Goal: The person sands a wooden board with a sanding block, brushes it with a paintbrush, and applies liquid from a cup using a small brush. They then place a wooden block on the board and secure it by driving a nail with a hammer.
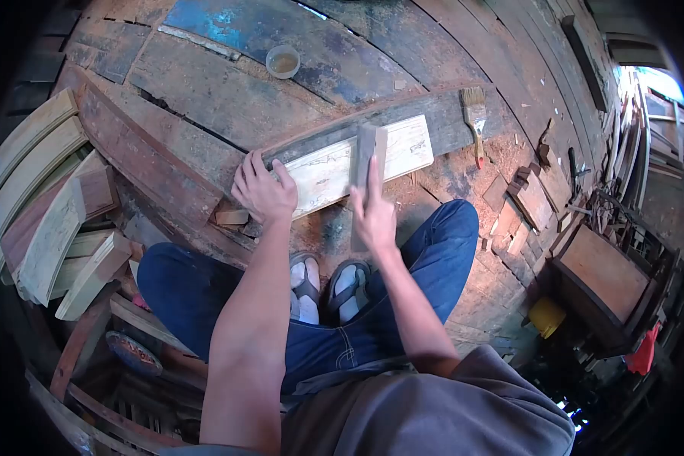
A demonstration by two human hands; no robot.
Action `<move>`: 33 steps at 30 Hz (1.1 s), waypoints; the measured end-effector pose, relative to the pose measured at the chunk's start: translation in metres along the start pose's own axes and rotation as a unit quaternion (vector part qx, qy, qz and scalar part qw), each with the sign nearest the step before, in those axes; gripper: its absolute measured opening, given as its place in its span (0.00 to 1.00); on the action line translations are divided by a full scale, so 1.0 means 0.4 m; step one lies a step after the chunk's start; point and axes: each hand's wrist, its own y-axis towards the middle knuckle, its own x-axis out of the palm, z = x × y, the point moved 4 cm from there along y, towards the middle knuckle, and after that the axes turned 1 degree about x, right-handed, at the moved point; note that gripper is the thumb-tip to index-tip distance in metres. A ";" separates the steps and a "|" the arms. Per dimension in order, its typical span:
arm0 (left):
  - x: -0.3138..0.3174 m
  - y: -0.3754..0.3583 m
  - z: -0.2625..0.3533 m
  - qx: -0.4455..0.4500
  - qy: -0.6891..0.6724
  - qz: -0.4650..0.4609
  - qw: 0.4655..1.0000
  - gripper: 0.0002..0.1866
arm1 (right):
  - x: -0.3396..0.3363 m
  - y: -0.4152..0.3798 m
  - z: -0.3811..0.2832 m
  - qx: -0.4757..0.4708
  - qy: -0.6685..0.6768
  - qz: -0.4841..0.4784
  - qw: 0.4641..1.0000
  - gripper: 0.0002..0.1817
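A pale wooden board (323,177) with thin dark markings lies slanted over a dark plank in front of my knees. My left hand (266,188) grips its left end, fingers curled over the edge and thumb on the top face. In my right hand (375,216) is a long, flat greyish wooden bar (370,146), which lies across the board right of its middle. My index finger stretches along the bar. What its underside looks like is hidden. A flat paintbrush (475,121) lies just beyond the board's right end.
A small clear bowl (283,62) sits on the plank floor ahead. Curved wooden pieces (34,159) are stacked at the left. Wood blocks (532,196) and offcuts lie right, beyond my knee, near a brown box-like piece (604,270) and a yellow container (546,316).
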 end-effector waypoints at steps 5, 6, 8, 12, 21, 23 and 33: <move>-0.006 0.018 0.013 -0.001 -0.008 0.006 1.000 0.23 | 0.059 -0.128 0.048 -0.044 0.004 0.012 0.999 0.41; -0.008 0.020 0.014 -0.003 -0.009 0.003 1.000 0.23 | 0.022 -0.088 0.044 -0.050 -0.018 0.011 0.999 0.41; -0.009 0.021 0.009 -0.004 -0.009 0.000 1.000 0.23 | -0.016 -0.006 0.045 -0.055 -0.055 0.036 0.996 0.40; -0.013 0.011 0.013 -0.004 -0.007 0.004 1.000 0.22 | 0.017 -0.052 0.025 -0.014 0.017 0.028 0.999 0.41; -0.014 0.016 0.013 0.000 -0.009 0.015 1.000 0.21 | -0.022 0.006 0.050 -0.020 -0.020 0.019 0.999 0.40; -0.020 0.023 0.018 0.003 -0.010 0.018 1.000 0.21 | 0.008 -0.024 0.026 0.007 0.025 0.030 0.999 0.41; 0.044 -0.002 -0.005 -0.050 0.041 -0.030 0.997 0.27 | -0.054 -0.025 0.024 -0.055 -0.060 -0.017 0.997 0.38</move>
